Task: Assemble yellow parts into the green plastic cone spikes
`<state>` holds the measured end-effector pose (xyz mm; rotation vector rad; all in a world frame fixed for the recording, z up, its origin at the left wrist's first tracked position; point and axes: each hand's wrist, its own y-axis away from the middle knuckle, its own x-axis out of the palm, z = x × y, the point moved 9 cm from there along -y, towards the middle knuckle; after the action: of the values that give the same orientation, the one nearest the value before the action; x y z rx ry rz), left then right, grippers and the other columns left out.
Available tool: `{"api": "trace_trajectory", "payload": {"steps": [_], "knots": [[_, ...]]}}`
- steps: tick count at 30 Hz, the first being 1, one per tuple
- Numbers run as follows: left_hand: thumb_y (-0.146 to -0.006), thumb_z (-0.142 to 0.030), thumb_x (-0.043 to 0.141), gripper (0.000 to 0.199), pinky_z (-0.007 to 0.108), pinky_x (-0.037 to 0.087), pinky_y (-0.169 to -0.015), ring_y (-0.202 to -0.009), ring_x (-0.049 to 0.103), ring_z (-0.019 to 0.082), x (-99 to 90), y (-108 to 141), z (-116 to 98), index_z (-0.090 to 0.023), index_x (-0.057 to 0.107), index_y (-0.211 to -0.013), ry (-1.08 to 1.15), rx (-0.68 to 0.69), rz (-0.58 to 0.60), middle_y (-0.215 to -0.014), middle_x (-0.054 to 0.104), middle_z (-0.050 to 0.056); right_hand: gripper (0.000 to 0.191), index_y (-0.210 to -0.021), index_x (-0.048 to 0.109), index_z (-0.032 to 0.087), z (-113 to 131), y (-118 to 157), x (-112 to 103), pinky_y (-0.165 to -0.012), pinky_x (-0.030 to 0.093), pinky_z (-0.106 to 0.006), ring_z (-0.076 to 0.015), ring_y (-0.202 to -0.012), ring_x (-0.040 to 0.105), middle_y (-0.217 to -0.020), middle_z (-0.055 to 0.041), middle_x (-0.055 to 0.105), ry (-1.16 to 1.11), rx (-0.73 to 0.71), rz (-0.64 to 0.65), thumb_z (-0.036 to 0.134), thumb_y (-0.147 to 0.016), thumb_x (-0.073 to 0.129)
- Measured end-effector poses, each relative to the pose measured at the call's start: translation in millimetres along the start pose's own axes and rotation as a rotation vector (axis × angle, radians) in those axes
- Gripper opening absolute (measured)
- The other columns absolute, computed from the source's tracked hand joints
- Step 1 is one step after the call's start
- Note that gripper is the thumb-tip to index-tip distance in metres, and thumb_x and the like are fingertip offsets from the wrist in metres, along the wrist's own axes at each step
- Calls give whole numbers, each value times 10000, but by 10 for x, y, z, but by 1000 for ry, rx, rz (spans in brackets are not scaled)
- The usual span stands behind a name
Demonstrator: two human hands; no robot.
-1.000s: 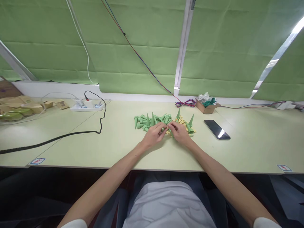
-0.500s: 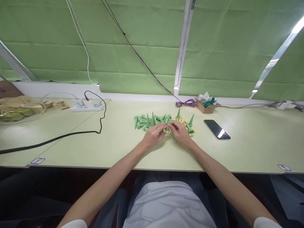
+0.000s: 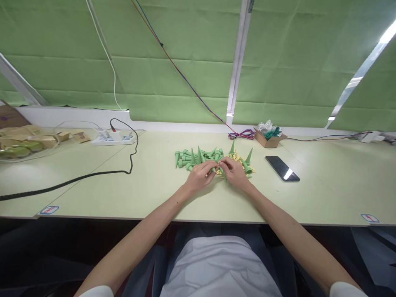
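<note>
Left of the phone (image 3: 282,168), the left hand (image 3: 199,175) and right hand (image 3: 235,171) meet, fingertips pinched together, what each grips impossible to tell, with a green spike (image 3: 222,173) between them, nearer the right, slanting toward the person and slightly phone-ward.

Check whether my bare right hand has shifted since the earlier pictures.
No. Judged against the small brown cardboard box, the bare right hand shows no visible shift any way, staying below and left of it in view.
</note>
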<state>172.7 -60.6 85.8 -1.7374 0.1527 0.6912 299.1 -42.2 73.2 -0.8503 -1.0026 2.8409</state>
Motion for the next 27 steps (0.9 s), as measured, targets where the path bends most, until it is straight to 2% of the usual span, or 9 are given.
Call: {"api": "trace_trajectory", "payload": {"steps": [11,17,27], "knots": [[-927,-193,552,121,254,519,-654,-775,688,147,-1,3,13,-192,641,-1008,37,-17,-9,-1028,731,93,324,-808,574,207,-9,1,3,-568,342,-267,-136,-561,428,-657,3,534,16,-2,-2,436,-982,425],[-946,-214,521,129,258,523,-671,-812,691,155,16,8,11,-191,638,-998,12,-19,9,-1022,729,95,310,-796,571,205,-9,2,3,-563,333,-263,-130,-547,412,-626,17,496,30,1,-2,414,-981,434],[-919,-126,532,131,264,548,-717,-875,698,166,-20,-18,-97,-168,622,-1005,8,74,-26,-981,726,96,357,-704,499,200,19,-6,-7,-559,302,-257,-118,-530,373,-579,35,410,57,-35,-12,405,-986,423]]}}
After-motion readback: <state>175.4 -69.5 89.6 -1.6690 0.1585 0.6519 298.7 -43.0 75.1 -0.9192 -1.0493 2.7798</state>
